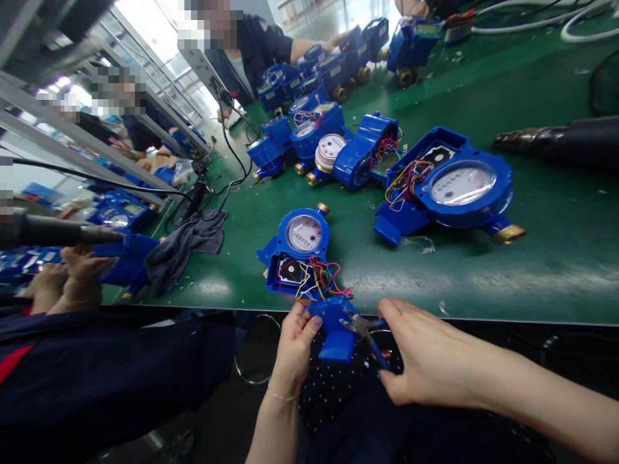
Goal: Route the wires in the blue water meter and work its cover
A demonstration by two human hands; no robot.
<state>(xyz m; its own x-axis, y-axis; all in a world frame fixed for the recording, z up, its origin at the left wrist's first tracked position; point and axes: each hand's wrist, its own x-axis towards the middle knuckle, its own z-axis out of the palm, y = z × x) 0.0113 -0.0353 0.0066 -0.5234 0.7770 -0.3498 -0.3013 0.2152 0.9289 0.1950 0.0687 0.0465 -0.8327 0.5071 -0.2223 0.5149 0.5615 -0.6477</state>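
Hands meet at the near edge of the green surface [532, 270]. The left hand [293, 351] pinches a blue plastic cover [336, 335] between thumb and fingers, its grip clenched on the cover's left side. The right hand [430, 361] is closed around the blue handles of small cutting pliers [362, 330], whose metal tips touch the cover's right side. Coloured wires [322, 277] run from the cover up into the open compartment of a blue water meter [300, 248], which lies on the surface just beyond the hands, dial facing up. A larger opened meter [454, 187] lies to the right, well apart. At far left, another person's hands [72, 277] rest on a blue meter beside a grey cloth [186, 248].
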